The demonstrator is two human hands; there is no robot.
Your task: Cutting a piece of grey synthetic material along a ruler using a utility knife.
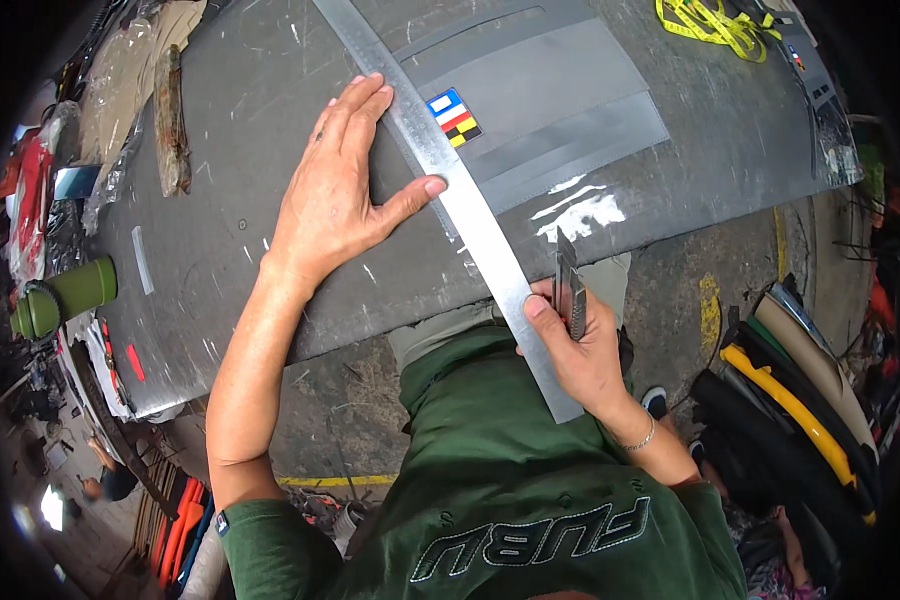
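Observation:
A long steel ruler lies slantwise across the dark work table, its near end sticking out past the edge. My left hand rests on the table with fingers stretched and thumb apart, fingertips and thumb touching the ruler. Beyond the table edge, my right hand grips the ruler's near end and also holds a utility knife, its tip pointing away from me. Right of the ruler lies a flat grey sheet piece with a strip pocket. A small multicoloured flag patch sits on it, against the ruler's edge.
A yellow measuring tape lies bunched at the far right of the table. At the left are a wooden stick, clear plastic wrap and a green bottle. Material rolls stand right of me. Another person is at lower left.

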